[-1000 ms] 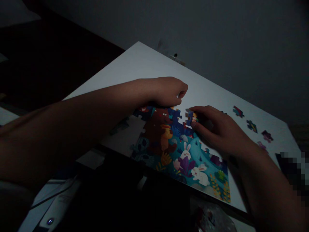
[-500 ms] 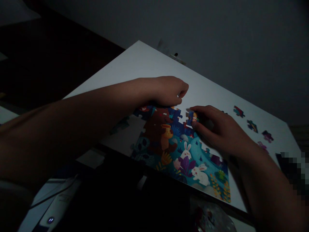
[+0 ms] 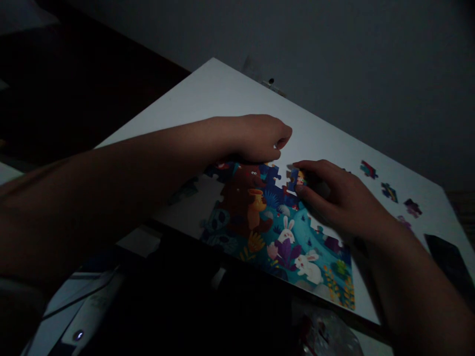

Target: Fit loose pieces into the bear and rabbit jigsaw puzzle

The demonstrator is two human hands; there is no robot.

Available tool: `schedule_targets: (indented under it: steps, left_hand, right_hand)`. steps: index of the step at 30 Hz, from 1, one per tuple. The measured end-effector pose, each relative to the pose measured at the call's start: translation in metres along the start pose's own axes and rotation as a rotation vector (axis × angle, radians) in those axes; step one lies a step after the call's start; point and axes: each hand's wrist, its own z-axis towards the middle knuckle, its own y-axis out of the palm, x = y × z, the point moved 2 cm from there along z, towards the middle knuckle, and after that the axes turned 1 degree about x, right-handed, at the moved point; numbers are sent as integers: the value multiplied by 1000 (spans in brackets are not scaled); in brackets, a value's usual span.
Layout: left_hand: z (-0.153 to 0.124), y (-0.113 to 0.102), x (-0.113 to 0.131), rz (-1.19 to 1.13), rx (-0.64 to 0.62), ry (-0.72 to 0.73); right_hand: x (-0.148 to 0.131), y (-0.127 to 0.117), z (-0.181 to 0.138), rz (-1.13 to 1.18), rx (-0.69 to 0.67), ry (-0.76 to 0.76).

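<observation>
A partly assembled jigsaw puzzle [image 3: 260, 217] lies along the near edge of the white table, showing a brown bear, white rabbits and plants. Across its upper left reaches my left hand [image 3: 264, 138], closed, with its fingers curled under at the puzzle's top edge. Whatever those fingers may hold is hidden. My right hand [image 3: 334, 195] pinches a dark blue puzzle piece [image 3: 294, 179] between thumb and forefinger, just above the right-hand part of the puzzle. A white gap of table shows between that piece and the bear section.
Several loose puzzle pieces [image 3: 389, 193] are scattered on the table [image 3: 208, 94] to the right. Near the right edge lies a dark flat object [image 3: 447, 259]. A clear plastic bag [image 3: 328, 333] sits below the near edge. A wall [image 3: 334, 59] runs behind the table.
Both hands keep nearly the same place and grip. The view has shifted very slightly; the puzzle shows no visible change.
</observation>
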Motion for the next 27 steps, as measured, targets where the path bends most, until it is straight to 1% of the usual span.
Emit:
schedule_targets:
  steps: [9, 12, 27]
  left_hand:
    - [-1, -2, 2, 55, 5, 28]
    - [-1, -2, 1, 37, -4, 1]
    - [-1, -1, 1, -14, 7, 7]
  right_hand:
    - [-1, 0, 0, -1, 8, -7]
    - [-1, 0, 0, -3, 3, -1]
    - [-2, 0, 0, 0, 2, 10]
